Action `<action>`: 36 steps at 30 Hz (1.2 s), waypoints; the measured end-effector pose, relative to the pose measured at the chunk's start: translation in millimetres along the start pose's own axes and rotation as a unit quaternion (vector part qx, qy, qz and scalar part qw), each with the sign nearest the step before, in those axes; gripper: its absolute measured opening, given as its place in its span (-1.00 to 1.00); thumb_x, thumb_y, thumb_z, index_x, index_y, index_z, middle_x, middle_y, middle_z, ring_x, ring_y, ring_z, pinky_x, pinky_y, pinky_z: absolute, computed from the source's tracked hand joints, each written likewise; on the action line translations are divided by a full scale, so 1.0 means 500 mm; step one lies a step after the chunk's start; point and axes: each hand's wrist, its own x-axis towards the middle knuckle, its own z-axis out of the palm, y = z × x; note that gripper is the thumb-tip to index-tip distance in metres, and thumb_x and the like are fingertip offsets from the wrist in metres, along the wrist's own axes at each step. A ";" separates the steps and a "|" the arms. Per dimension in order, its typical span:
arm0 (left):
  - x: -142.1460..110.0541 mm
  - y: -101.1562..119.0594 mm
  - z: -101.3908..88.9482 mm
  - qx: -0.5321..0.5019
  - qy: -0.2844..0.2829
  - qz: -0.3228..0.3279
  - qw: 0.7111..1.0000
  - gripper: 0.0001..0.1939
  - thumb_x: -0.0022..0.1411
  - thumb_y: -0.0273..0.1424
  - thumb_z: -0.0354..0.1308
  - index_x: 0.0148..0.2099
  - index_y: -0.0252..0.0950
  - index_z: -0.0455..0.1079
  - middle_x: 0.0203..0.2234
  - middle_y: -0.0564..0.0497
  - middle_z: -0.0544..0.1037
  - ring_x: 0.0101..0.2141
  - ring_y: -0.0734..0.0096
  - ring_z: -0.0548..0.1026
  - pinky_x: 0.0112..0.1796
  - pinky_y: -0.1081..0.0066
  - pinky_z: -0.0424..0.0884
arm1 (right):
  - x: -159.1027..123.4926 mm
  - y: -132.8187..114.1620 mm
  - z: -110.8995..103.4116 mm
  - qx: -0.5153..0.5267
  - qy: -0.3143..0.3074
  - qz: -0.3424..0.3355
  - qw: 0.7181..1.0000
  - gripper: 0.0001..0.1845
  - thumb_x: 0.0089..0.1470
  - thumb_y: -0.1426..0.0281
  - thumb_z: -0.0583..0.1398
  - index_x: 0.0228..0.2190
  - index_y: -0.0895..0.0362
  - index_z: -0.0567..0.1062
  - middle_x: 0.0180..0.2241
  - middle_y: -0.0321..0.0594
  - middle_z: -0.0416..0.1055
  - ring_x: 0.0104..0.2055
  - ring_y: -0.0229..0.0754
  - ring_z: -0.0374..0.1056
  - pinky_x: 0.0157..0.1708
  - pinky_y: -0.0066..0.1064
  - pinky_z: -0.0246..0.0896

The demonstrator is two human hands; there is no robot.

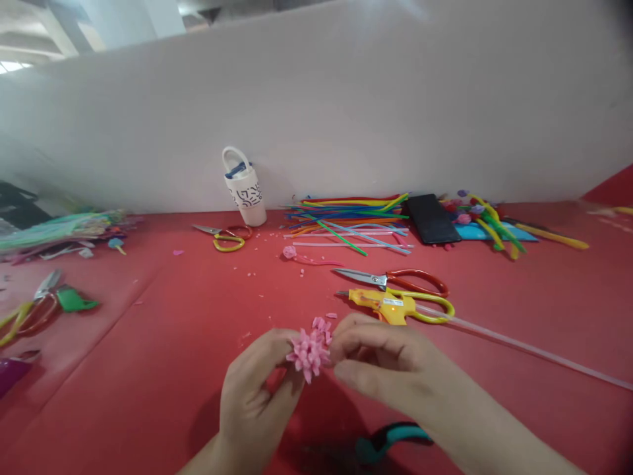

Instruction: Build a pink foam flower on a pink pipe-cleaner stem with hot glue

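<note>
A small pink flower [308,355] with many pointed petals is held above the red table. My left hand [260,389] pinches it from the left between thumb and fingers. At its right edge my right hand [380,359] has curled fingers and thumb touching the petals. Small pink pieces [322,326] lie just behind the flower. Beyond the right hand rests a yellow glue gun [380,302] with a long clear glue stick [534,353] out of its back. Scissors [366,276] with red and yellow handles lie against it.
Teal-handled pliers or cutters [390,441] lie in front, partly hidden. Further back are coloured craft stems [351,214], a pink ball on a stem [289,252], more scissors [225,236], a white tumbler [250,198] and a black phone [432,219]. Green-capped scissors [47,293] lie left.
</note>
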 end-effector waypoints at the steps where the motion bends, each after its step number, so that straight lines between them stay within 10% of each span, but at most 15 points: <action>1: -0.003 0.001 0.001 0.005 -0.001 0.010 1.000 -0.77 -0.07 -0.64 0.22 -0.44 -0.20 0.56 -0.51 0.00 0.55 -0.46 0.33 0.46 -0.38 0.45 0.38 | -0.001 -0.001 0.003 0.008 -0.004 0.005 1.000 -0.90 -0.09 0.38 0.13 -0.53 0.09 0.46 -0.47 -0.28 0.33 -0.40 -0.23 0.27 -0.42 -0.43 0.17; 11: -0.025 0.002 0.035 0.000 0.128 0.080 0.988 -0.79 -0.11 -0.63 0.27 -0.51 -0.19 0.55 -0.53 -0.03 0.55 -0.47 0.30 0.46 -0.41 0.42 0.36 | 0.003 0.022 0.019 0.062 0.026 -0.020 0.997 -0.91 -0.18 0.51 0.20 -0.59 0.12 0.50 -0.52 -0.34 0.29 -0.50 -0.33 0.19 -0.53 -0.52 0.06; 25: -0.027 -0.001 0.007 0.110 0.009 0.067 0.992 -0.73 -0.12 -0.66 0.28 -0.47 -0.12 0.55 -0.42 -0.01 0.58 -0.37 0.30 0.49 -0.33 0.43 0.39 | -0.009 0.010 0.020 0.096 0.012 0.017 0.995 -0.87 -0.17 0.55 0.19 -0.63 0.12 0.41 -0.60 -0.44 0.17 -0.56 -0.38 0.07 -0.58 -0.54 -0.05; 32: -0.005 -0.018 -0.006 0.122 -0.033 0.334 0.934 -0.66 -0.02 -0.74 0.15 -0.23 -0.28 0.48 -0.37 -0.05 0.56 -0.43 0.40 0.52 -0.42 0.52 0.46 | -0.010 0.002 0.016 0.091 0.003 0.040 0.995 -0.89 -0.14 0.52 0.21 -0.62 0.14 0.41 -0.58 -0.43 0.18 -0.55 -0.38 0.07 -0.57 -0.54 -0.06; 36: -0.002 -0.030 -0.011 0.147 -0.047 0.360 0.920 -0.71 0.00 -0.76 0.14 -0.22 -0.38 0.41 -0.29 -0.10 0.50 -0.34 0.43 0.50 -0.35 0.56 0.46 | -0.008 0.000 0.016 0.086 0.002 0.040 0.995 -0.89 -0.14 0.52 0.21 -0.62 0.14 0.41 -0.58 -0.43 0.17 -0.55 -0.38 0.05 -0.56 -0.53 -0.07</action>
